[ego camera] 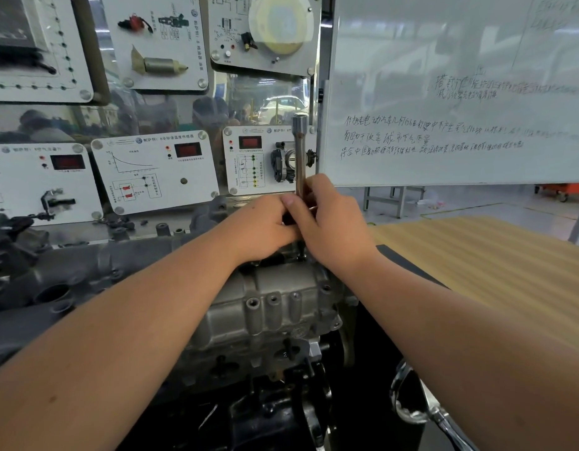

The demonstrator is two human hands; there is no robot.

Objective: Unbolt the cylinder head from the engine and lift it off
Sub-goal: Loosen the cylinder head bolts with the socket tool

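Hands, left (265, 222) and right (333, 222), clasped together around an upright socket wrench (299, 151) standing on the far side of the cylinder head (275, 297) (still seated on the engine (281, 402)). Risk: a tilted tool may slip off the unseen bolt, rounding it.

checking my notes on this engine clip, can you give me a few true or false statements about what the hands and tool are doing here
1. Both hands grip one tool. True: the left hand and right hand close together around the socket wrench.
2. The socket wrench lies flat on the wooden table. False: it stands upright above the cylinder head; the wooden table is off to the right.
3. A whiteboard with handwriting stands behind the hands. True.
4. The cylinder head is lifted clear of the engine. False: it sits in place.
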